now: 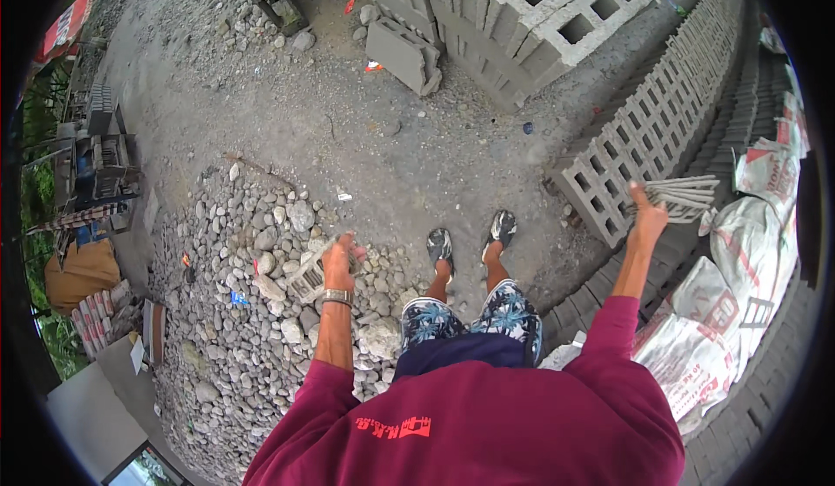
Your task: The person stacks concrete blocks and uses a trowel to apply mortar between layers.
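Note:
My left hand (339, 258), with a metal-banded watch on its wrist, is closed on a grey hollow concrete block (306, 282) held over a pile of stones. Fingers and palm hide part of that block. Out to the right, my right hand (648, 214) grips a grey ribbed block (687, 192) by its near end. It is beside the end of a long row of hollow blocks (639, 151); I cannot tell whether the two touch.
Rounded stones (252, 312) cover the ground at left. A tall block stack (522, 25) stands ahead, with a loose block (400, 51) leaning beside it. White printed sacks (704, 321) lie along the right. My feet are on gravelly ground (391, 173).

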Demonstrator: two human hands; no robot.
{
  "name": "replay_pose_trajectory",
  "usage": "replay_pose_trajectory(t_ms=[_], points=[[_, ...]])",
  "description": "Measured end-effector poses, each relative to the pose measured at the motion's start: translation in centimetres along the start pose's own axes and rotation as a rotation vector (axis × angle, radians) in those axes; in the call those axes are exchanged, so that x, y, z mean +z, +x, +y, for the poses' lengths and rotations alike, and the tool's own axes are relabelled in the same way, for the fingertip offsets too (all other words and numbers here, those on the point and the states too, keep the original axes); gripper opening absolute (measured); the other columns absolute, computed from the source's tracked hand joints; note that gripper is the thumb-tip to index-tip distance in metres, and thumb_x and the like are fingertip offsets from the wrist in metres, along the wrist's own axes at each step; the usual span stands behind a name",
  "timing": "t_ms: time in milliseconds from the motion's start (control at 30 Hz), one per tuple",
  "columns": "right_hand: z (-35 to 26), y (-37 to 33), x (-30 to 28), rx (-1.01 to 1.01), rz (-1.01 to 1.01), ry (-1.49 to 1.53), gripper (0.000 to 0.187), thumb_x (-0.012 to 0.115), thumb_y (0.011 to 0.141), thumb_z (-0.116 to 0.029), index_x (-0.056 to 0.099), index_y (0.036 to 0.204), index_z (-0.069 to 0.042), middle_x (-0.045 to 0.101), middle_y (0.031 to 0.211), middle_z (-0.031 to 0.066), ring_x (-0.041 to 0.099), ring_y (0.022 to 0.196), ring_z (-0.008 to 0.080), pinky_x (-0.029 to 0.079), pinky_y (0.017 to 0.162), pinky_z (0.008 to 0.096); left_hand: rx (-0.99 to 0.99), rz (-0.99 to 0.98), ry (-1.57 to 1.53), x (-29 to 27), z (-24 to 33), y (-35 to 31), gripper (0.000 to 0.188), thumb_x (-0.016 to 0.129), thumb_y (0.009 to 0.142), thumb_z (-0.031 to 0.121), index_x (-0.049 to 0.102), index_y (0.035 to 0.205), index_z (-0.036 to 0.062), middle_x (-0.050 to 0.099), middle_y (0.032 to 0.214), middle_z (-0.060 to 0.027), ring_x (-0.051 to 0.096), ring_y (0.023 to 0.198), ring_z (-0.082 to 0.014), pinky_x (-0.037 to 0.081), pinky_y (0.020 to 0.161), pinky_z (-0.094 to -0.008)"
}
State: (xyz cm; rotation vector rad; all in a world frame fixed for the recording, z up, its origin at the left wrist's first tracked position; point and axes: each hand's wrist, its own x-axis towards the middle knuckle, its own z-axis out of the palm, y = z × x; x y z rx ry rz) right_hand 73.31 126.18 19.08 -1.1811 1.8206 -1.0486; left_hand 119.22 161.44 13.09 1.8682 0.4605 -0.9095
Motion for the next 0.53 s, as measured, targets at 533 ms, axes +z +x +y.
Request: replay_pose_trajectory(t_ms=[533], points=[[0.4,-3.2,0.5,0.512,-0.614,0.451,0.038,0.076,0.080,-0.004,0.059,0.110,0.013,0.072,0.084,0.0197,0.073,0.076,0.0279,0.060,0.077,0.0397,0.297,0.070,-0.273,-25.9,4.6,0.9,0.025,0.068,0.083,0.009,0.065,0.104,-0.0028,0.065,0.075,-0.0058,0.062,0.065,-0.0170,0.054,0.065,-0.0317]])
